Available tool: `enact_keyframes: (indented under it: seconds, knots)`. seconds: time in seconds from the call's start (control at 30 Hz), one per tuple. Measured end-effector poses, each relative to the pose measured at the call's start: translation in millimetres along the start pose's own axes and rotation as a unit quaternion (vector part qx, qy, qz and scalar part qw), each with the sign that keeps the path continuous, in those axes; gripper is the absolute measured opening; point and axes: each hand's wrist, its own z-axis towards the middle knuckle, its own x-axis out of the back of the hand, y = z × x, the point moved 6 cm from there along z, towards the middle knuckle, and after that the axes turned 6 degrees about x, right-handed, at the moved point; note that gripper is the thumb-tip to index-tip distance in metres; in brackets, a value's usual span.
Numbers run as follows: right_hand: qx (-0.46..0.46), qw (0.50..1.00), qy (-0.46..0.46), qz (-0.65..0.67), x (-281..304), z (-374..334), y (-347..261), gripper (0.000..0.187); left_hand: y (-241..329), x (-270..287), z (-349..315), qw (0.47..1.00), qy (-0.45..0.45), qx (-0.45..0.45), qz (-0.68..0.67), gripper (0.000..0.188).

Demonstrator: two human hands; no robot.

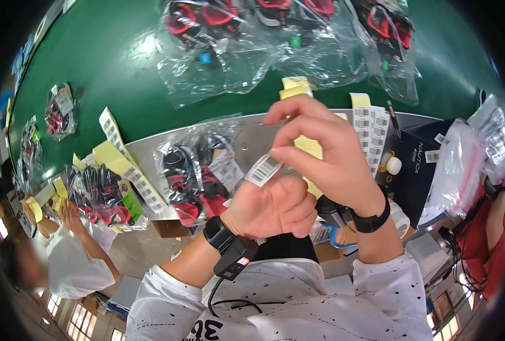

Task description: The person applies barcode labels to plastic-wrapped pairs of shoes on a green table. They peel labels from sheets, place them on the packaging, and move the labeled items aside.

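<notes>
Between thumb and finger, my right hand (326, 148) pinches a small white barcode sticker (264, 169). Directly below the sticker is my left hand (272, 209), palm up with its fingers curled in and nothing visible in them. A clear bag holding a pair of black and red shoes (198, 179) lies on the grey table edge, just left of my hands. Behind my right hand are yellow backing papers (308, 146), partly covered by it. Sheets of barcode stickers (371, 133) lie to the right of that hand.
Several bagged shoes (218, 40) lie across the green tabletop (116, 74). More bagged shoes (102, 196) and a sticker strip (141, 184) are at left, near a co-worker in white (76, 258). At right are a pen (393, 116), a dark blue box (414, 170) and plastic bags (460, 165).
</notes>
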Motion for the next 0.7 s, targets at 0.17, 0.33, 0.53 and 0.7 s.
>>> enact_keyframes:
  seconds: [0.17,0.33,0.53,0.7]
  knots:
    - [-0.069,0.956,0.233,0.163,11.7,-17.8,28.7,0.005,18.0,-8.2,-67.6,0.956,0.199,-0.071,0.204,0.066]
    - [-0.152,0.871,0.318,0.342,-28.2,-37.5,81.4,0.015,132.9,-19.1,-147.8,0.551,0.470,-0.257,0.640,0.015]
    - [-0.266,0.780,0.355,0.441,-72.0,-41.2,130.7,0.016,182.2,-9.8,-115.1,0.265,0.355,-0.172,0.880,0.021]
    - [-0.296,0.825,0.334,0.347,-82.4,-18.5,129.4,0.013,168.1,-2.8,-126.1,0.281,0.366,-0.208,0.862,0.018]
